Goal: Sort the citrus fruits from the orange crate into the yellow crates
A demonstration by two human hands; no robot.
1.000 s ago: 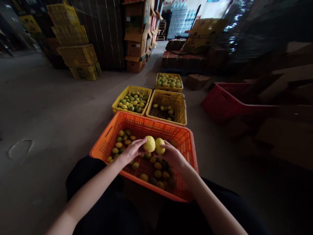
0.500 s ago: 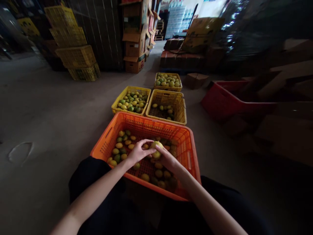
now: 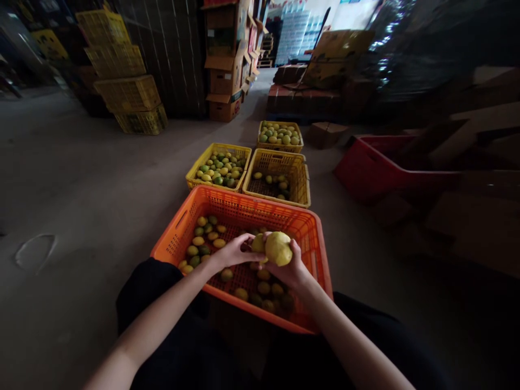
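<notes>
Above the orange crate [image 3: 260,199], my right hand [image 3: 296,271] is closed round a pale yellow lemon [image 3: 278,249], with the thumb on its right side. My left hand [image 3: 233,253] is curled with thumb and fingers about a second yellow lemon [image 3: 258,244], just left of the first. Part of that second lemon is hidden behind the first one and the fingers. Below the hands, several yellow and green lemons [image 3: 197,241] lie loose on the crate's floor, on the left and along the near right.
Beyond the crate stand a yellow crate [image 3: 189,176] full of lemons, another yellow crate [image 3: 307,184] holding a few, and a third full one [image 3: 301,142]. A red bin [image 3: 353,168] is at right. Stacked yellow crates [image 3: 128,95] and cardboard boxes [image 3: 222,81] stand farther back.
My right hand has turned palm up, bringing a lemon into plain view on the right. My left hand has stayed nearly in place, its fingers now curled round the other lemon.
</notes>
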